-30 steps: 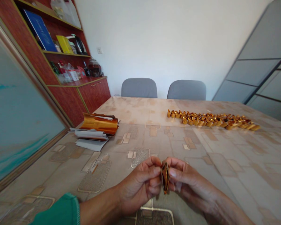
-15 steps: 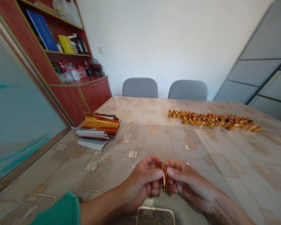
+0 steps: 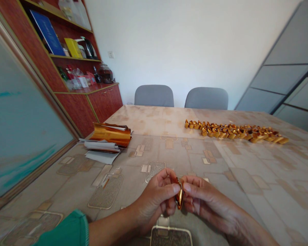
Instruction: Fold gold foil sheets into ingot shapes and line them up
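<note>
Where our left hand (image 3: 154,200) and right hand (image 3: 204,200) meet low in the frame's centre, both sets of fingers pinch a gold foil piece (image 3: 179,197) above the tabletop (image 3: 246,177). Squeezing unevenly could crumple it. Folded gold pieces (image 3: 233,131) line the upper right; foil sheets (image 3: 109,135) left, chairs (image 3: 154,95) beyond.

A small piece of gold foil (image 3: 179,197), shiny and orange-gold, is folded narrow and stands on edge, its long side nearly upright. It is pinched between the thumbs and fingertips of the left hand (image 3: 156,200) and right hand (image 3: 202,201), just above the counter (image 3: 246,177) near its front edge.
</note>
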Action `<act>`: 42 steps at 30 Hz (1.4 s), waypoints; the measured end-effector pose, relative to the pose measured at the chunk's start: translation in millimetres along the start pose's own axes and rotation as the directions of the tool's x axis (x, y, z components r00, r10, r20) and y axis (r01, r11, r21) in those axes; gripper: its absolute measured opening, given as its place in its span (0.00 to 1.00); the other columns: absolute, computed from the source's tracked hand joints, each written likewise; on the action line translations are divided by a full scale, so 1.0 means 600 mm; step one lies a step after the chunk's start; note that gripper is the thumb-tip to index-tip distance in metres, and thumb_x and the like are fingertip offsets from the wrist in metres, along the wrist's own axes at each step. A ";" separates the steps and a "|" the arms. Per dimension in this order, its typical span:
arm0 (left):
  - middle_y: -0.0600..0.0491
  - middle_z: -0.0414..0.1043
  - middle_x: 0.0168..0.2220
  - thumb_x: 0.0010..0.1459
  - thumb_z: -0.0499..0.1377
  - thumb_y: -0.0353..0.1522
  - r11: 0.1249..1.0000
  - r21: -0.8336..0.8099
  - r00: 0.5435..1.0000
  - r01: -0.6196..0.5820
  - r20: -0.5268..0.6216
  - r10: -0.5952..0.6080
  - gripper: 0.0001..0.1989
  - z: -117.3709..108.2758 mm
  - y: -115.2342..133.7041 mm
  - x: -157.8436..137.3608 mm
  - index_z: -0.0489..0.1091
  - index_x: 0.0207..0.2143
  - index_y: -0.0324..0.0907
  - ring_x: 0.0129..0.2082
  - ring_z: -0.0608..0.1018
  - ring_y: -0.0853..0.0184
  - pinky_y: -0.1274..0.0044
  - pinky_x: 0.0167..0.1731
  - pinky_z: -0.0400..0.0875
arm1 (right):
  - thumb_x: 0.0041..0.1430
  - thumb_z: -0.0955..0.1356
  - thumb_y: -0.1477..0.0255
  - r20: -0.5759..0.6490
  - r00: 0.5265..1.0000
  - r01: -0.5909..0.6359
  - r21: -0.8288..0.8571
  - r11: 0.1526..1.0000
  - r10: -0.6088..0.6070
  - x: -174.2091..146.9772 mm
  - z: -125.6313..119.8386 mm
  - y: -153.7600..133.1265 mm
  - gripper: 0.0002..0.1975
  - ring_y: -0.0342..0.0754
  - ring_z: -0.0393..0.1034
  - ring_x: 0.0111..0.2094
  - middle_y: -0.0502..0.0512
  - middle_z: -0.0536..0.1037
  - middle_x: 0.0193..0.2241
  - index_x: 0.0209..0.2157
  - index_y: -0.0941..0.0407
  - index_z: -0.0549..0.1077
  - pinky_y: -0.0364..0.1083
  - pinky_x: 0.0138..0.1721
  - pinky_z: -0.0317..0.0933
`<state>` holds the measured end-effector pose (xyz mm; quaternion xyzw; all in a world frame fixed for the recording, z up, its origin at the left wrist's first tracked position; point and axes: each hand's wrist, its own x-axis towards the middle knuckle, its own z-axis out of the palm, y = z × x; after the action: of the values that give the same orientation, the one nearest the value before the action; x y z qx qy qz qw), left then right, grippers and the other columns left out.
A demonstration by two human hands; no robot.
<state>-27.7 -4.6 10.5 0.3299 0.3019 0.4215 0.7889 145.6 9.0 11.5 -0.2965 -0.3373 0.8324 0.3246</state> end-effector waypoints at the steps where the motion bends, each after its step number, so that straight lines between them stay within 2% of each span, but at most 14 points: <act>1: 0.61 0.65 0.21 0.49 0.70 0.40 1.000 0.013 1.000 -0.007 0.004 0.007 0.21 0.000 0.000 0.000 0.61 0.34 0.43 0.14 0.61 0.79 0.85 0.14 0.50 | 0.50 0.79 0.63 0.005 1.000 -0.001 -0.002 1.000 0.001 0.000 0.000 0.000 0.16 0.38 0.60 0.23 0.48 0.69 0.22 0.32 0.61 0.78 0.38 0.26 0.57; 6: 0.61 0.66 0.21 0.51 0.68 0.39 0.999 0.038 1.000 -0.012 -0.016 0.012 0.19 0.001 0.001 0.002 0.61 0.34 0.43 0.14 0.60 0.79 0.86 0.13 0.52 | 0.49 0.79 0.64 0.007 1.000 -0.017 0.023 1.000 0.017 0.002 -0.001 -0.001 0.15 0.36 0.58 0.21 0.47 0.69 0.21 0.29 0.61 0.77 0.37 0.24 0.57; 10: 0.60 0.67 0.22 0.52 0.68 0.40 0.999 0.021 1.000 -0.024 -0.010 0.024 0.19 0.003 -0.001 0.002 0.60 0.34 0.43 0.14 0.62 0.79 0.86 0.12 0.56 | 0.50 0.79 0.63 0.018 1.000 -0.011 -0.011 1.000 0.011 0.001 -0.002 -0.001 0.17 0.37 0.59 0.22 0.48 0.69 0.22 0.31 0.62 0.78 0.37 0.24 0.56; 16: 0.60 0.68 0.22 0.53 0.67 0.41 0.999 0.045 0.999 0.006 -0.043 -0.004 0.19 0.006 0.001 0.002 0.60 0.34 0.43 0.13 0.62 0.79 0.87 0.12 0.53 | 0.50 0.79 0.63 0.023 0.999 -0.024 0.003 1.000 0.024 0.003 -0.003 0.001 0.16 0.36 0.58 0.21 0.46 0.68 0.21 0.30 0.61 0.77 0.37 0.23 0.55; 22: 0.59 0.70 0.26 0.48 0.71 0.41 0.999 0.008 0.999 0.053 0.009 -0.053 0.24 0.003 0.008 0.000 0.60 0.37 0.43 0.17 0.67 0.77 0.85 0.16 0.59 | 0.50 0.79 0.64 0.001 1.000 0.011 0.025 1.000 -0.011 0.001 0.003 -0.004 0.15 0.36 0.58 0.21 0.46 0.68 0.20 0.28 0.60 0.77 0.36 0.23 0.55; 29: 0.61 0.67 0.22 0.45 0.72 0.36 0.993 0.022 0.992 0.119 -0.044 -0.118 0.23 0.005 0.014 0.000 0.61 0.36 0.43 0.16 0.65 0.78 0.85 0.15 0.53 | 0.48 0.80 0.65 0.002 1.000 -0.014 0.030 0.999 0.014 0.001 0.001 -0.002 0.15 0.36 0.58 0.20 0.46 0.68 0.20 0.26 0.61 0.76 0.37 0.22 0.54; 34: 0.59 0.68 0.25 0.49 0.70 0.38 0.989 -0.038 0.989 0.140 -0.050 -0.142 0.22 0.002 0.021 0.002 0.62 0.38 0.42 0.18 0.65 0.77 0.85 0.17 0.50 | 0.48 0.80 0.65 -0.035 0.999 -0.013 0.063 0.998 0.016 0.002 -0.002 -0.001 0.15 0.36 0.58 0.22 0.45 0.68 0.21 0.30 0.61 0.78 0.37 0.24 0.56; 37: 0.56 0.69 0.29 0.51 0.69 0.39 0.983 -0.146 0.989 0.110 -0.084 -0.123 0.20 -0.001 0.022 0.005 0.65 0.39 0.41 0.20 0.67 0.77 0.85 0.17 0.50 | 0.47 0.81 0.67 -0.092 0.996 0.034 0.133 0.991 -0.022 0.001 -0.001 -0.002 0.14 0.36 0.60 0.23 0.46 0.71 0.24 0.33 0.59 0.79 0.38 0.27 0.59; 39: 0.55 0.70 0.33 0.50 0.69 0.38 0.962 -0.253 0.988 0.102 -0.086 -0.127 0.20 -0.003 0.019 0.006 0.67 0.41 0.39 0.22 0.68 0.77 0.85 0.18 0.53 | 0.46 0.81 0.68 -0.120 0.991 0.076 0.188 0.979 -0.054 0.001 0.001 -0.002 0.15 0.37 0.63 0.25 0.46 0.73 0.25 0.34 0.57 0.80 0.39 0.29 0.60; 42: 0.54 0.70 0.36 0.47 0.71 0.34 0.934 -0.338 0.992 0.110 -0.024 -0.126 0.21 -0.003 0.012 0.005 0.70 0.42 0.37 0.25 0.69 0.77 0.84 0.23 0.59 | 0.45 0.81 0.69 -0.159 0.980 0.152 0.213 0.965 -0.119 0.001 0.002 0.000 0.16 0.38 0.66 0.27 0.48 0.76 0.27 0.36 0.57 0.80 0.40 0.32 0.61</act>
<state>-30.9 1.3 14.4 0.1619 0.2627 0.4261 0.8504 144.1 9.2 12.3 -0.2941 -0.2364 0.8171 0.4358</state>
